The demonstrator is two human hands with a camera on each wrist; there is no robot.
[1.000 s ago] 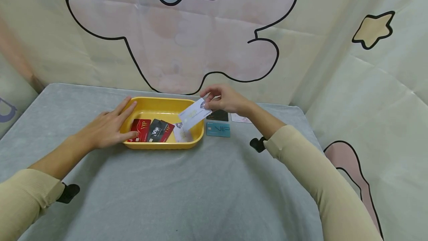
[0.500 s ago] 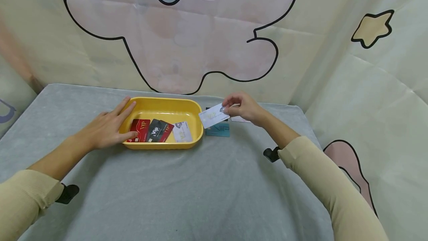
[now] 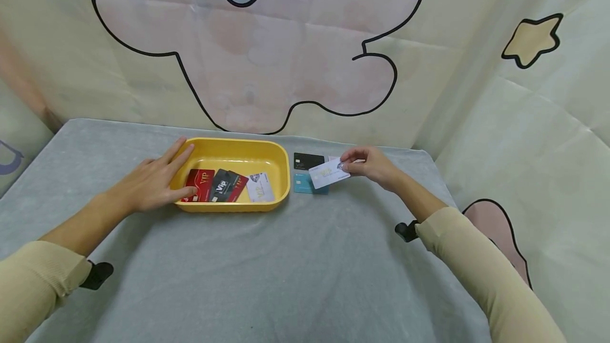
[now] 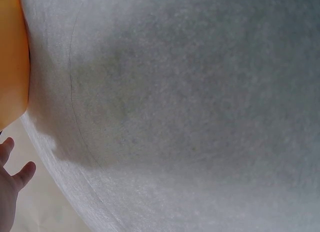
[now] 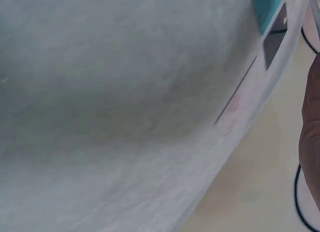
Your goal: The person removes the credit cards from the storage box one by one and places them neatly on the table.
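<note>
In the head view my right hand pinches a white card with gold print by its right corner. The card tilts above a teal card and partly covers it in this view. Just behind lies a black VIP card; a pale card, seen in the right wrist view as a pinkish card, is mostly hidden by my hand. My left hand rests with spread fingers on the left end of a yellow tray, thumb over its front rim. Inside lie a red VIP card, a dark VIP card and others.
Also in the tray are another red card and a white card. Grey cloth covers the table. A printed curtain stands right behind the table's back edge, and another curtain side runs along the right.
My right hand has carried the white card rightward from over the tray to above the cards on the cloth, uncovering the black card. My left hand has stayed on the tray.
</note>
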